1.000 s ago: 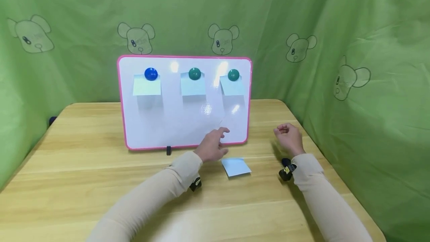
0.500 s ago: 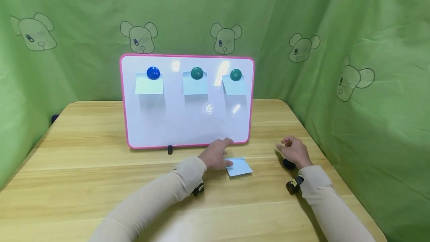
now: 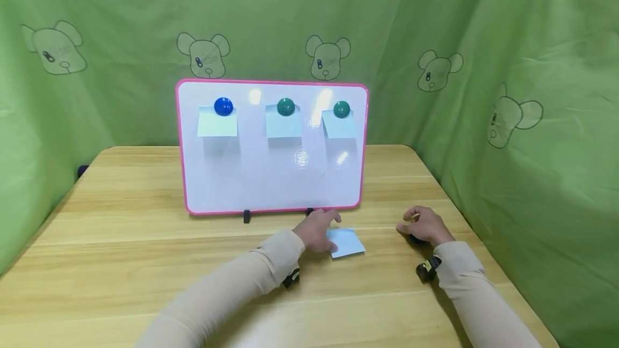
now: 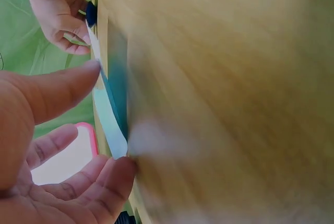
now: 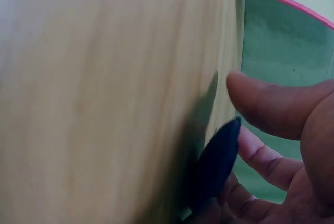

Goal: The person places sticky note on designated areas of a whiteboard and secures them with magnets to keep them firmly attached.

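A pale blue sticky note (image 3: 348, 244) lies on the wooden table in front of the whiteboard. My left hand (image 3: 316, 231) is over its left side. In the left wrist view, the thumb tip is at one edge of the note (image 4: 108, 113) and the fingertips (image 4: 122, 169) are at its far end, spread apart. To the right, my right hand (image 3: 426, 225) hovers low over a dark blue, round magnet (image 3: 417, 240). The right wrist view puts the magnet (image 5: 213, 169) by the lower fingers, with the thumb (image 5: 261, 98) away from it.
A pink-framed whiteboard (image 3: 271, 176) stands upright on small black feet (image 3: 246, 216). On it, one blue magnet (image 3: 223, 106) and two green magnets (image 3: 286, 107) hold sticky notes (image 3: 217, 124). Green curtains surround the table (image 3: 121, 203).
My left hand has come down from in front of the whiteboard onto the loose note. My right hand has lowered and moved slightly rightward to the dark blue magnet.
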